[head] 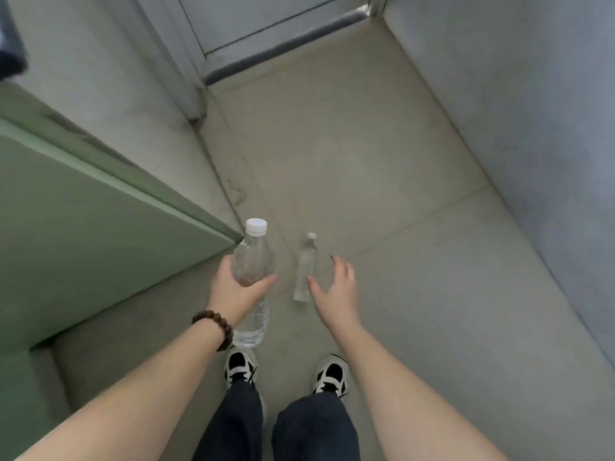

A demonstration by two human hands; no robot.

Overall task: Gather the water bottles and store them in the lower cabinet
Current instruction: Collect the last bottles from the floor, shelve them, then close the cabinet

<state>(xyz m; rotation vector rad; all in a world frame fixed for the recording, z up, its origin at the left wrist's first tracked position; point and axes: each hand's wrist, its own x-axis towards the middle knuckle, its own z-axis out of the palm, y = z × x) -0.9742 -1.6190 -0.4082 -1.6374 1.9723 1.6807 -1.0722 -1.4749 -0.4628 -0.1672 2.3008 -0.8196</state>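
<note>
As I stand on the tiled floor (382, 168) and look down, my left hand (238, 292) is wrapped round a clear bottle (253, 271), thumb on one side and fingers on the other, clamped about its middle; its white cap (256, 226) points away from me and its base hangs down past my wrist, above my left shoe (240, 366); a string of dark brown beads (214, 327) circles that wrist. My right hand (336, 287) holds nothing, its fingers spread apart and curled slightly, hovering just beside a second bottle (305, 271); that one is smaller in view and blurred, so I cannot say for sure whether it stands on the floor or is in the air, though it sits between my two hands and my thumb is close to its lower end without clearly touching; its cap also points away. To my left is a green cabinet (83, 234), its corner near the held bottle; a pale wall (532, 128) runs along my right; my right shoe (332, 375) shows below, with dark trousers (273, 427).
</note>
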